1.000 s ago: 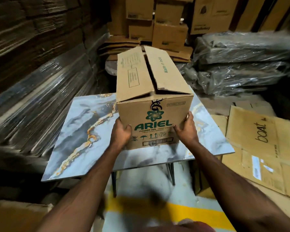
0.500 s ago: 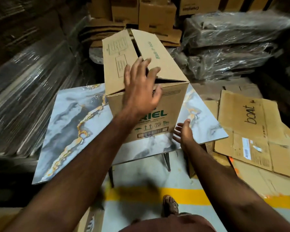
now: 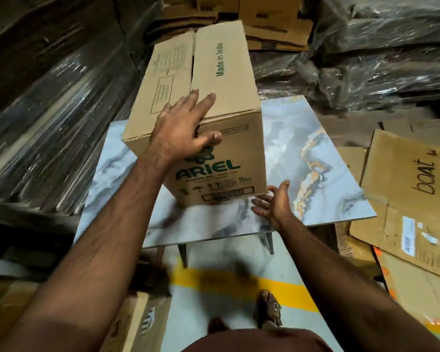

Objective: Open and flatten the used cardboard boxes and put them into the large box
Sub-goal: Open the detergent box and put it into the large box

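While it looks bulky, the Ariel box point(image 3: 221, 138) is probably light and empty, judging by how it sits tipped on the marble-patterned table point(image 3: 315, 153), its near bottom edge down and the rest raised. Corrugated walls like these are stiff along the panels and give way at the creases, so the sensible places to take hold are the top flap edges at the centre seam, or a corner where the board folds. It is plain brown card, printed in green with the brand name and a flower emblem on the near face, "Made in India" along one top flap, and a row of handling symbols low down. Both top flaps lie closed, with a dark seam between them.

His left hand point(image 3: 186, 128) lies spread over the near top edge, fingers straight on the flap and thumb down the front face, pressing rather than clutching. His right hand point(image 3: 274, 201) hovers open just beside the lower right corner, fingers splayed; whether it touches the card I cannot tell.

Flattened cardboard point(image 3: 412, 199), one sheet marked "boat", lies on the floor to the right.
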The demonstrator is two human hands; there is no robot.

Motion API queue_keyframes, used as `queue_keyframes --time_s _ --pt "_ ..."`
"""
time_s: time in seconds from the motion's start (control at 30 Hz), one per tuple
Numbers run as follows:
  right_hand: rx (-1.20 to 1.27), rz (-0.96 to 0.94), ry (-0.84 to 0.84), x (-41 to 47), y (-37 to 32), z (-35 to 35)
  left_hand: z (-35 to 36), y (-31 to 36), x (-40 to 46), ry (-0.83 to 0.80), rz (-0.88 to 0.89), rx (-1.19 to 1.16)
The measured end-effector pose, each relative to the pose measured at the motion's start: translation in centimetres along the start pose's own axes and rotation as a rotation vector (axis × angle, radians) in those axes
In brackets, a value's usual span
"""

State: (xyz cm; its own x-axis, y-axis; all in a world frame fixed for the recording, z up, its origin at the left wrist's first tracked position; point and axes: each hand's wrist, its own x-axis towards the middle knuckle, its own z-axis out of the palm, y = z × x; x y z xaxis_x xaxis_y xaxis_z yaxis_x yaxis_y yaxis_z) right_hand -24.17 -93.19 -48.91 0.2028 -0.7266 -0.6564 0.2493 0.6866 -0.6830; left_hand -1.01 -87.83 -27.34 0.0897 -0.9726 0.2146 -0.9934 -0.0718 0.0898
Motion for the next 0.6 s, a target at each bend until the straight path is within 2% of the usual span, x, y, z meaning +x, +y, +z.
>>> queue_keyframes --time_s 0.17,0.3,0.37,0.43,0.5,0.6 --pt "0.060 0.044 -0.184 -0.7 -0.1 3.4 -0.6 -3.2 -2.3 0.153 -0.188 -0.104" --pt "0.037 0.004 -0.288 -1.1 -1.4 5.5 -0.8 -5.2 -4.7 0.220 -0.479 -0.164" --pt "0.002 -0.016 -0.345 -1.6 -2.3 6.8 -0.1 -6.0 -6.5 0.320 -0.627 -0.175" --pt "-0.049 -0.042 -0.396 -2.4 -2.9 8.2 0.7 -6.7 -8.0 0.413 -0.751 -0.291" --pt "-0.098 -0.090 -0.384 -3.4 -3.4 9.8 1.1 -7.1 -9.0 0.463 -0.840 -0.444" --pt "-0.137 -0.259 -0.320 -4.7 -4.9 11.5 1.8 -7.2 -9.7 0.512 -0.916 -0.658"
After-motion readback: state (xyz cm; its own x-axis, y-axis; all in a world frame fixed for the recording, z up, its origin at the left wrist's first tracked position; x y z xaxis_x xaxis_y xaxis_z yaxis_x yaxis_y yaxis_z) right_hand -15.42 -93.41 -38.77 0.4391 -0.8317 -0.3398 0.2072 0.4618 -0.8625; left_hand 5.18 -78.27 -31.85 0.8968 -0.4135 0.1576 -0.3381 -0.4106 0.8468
